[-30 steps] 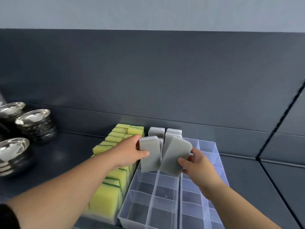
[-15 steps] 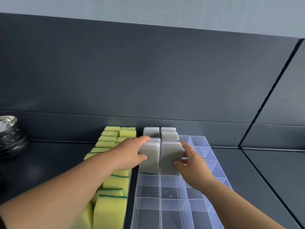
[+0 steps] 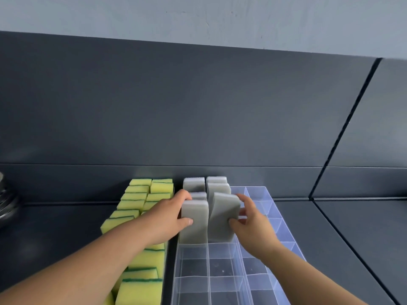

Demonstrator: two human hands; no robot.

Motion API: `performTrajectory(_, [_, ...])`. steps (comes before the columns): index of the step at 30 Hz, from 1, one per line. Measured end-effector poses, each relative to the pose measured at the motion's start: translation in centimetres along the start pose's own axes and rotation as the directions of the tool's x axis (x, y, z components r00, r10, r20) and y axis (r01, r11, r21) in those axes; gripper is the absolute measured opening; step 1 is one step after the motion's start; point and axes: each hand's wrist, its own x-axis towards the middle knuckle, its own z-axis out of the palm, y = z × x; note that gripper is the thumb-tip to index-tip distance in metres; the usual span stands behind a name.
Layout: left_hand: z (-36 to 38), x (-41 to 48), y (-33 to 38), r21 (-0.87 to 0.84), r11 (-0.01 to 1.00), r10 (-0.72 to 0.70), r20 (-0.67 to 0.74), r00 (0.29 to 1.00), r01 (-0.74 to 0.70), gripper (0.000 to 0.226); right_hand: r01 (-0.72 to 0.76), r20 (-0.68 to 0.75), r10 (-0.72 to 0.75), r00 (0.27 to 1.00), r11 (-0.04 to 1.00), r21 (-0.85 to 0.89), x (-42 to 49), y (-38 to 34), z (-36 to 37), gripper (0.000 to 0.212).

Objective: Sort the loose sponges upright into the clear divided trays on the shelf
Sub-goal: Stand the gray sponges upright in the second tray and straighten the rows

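Observation:
My left hand (image 3: 167, 219) grips a grey sponge (image 3: 195, 223) that stands upright in the left column of the clear divided tray (image 3: 222, 271). Beside it my right hand (image 3: 251, 221) holds a second grey sponge (image 3: 222, 216), which leans slightly left in the adjoining compartment. Further grey sponges (image 3: 217, 186) stand upright behind these two at the tray's back. The compartments nearer me hold nothing.
A tray of yellow sponges with green backs (image 3: 141, 256) runs along the left side, under my left forearm. Another clear divided tray (image 3: 268, 219) lies to the right. Steel bowls (image 3: 5, 201) sit at the far left. A dark wall closes the shelf behind.
Both grey sponges have come down from mid-air into adjoining tray compartments. The camera has drawn closer and turned right, so the steel bowls have slid almost out of view.

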Motion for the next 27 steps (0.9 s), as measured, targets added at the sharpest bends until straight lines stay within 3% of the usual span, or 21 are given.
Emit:
performTrajectory(5, [0.1,-0.2,0.4,0.119,0.991,0.069,-0.017,0.997,-0.067,0.037,0.029,-0.018,-0.031,0.999,0.991,-0.132,0.4,0.3,1.0,0.059])
performTrajectory(12, [1.8,0.1,0.1,0.253,0.965,0.05,0.053,0.997,-0.062,0.032,0.06,-0.009,-0.066,0.998,0.952,-0.3,0.8,0.4,1.8,0.057])
performTrajectory(19, [2.2,1.0,0.0,0.355,0.93,0.058,0.118,0.991,-0.096,0.028,0.026,-0.022,-0.032,0.999,0.973,-0.229,0.7,0.0,1.4,0.059])
performTrajectory(27, [1.0,-0.4,1.1,0.354,0.935,0.007,0.043,0.999,-0.022,0.067,-0.06,-0.059,0.058,0.997,0.998,-0.029,-1.6,0.3,-0.1,0.068])
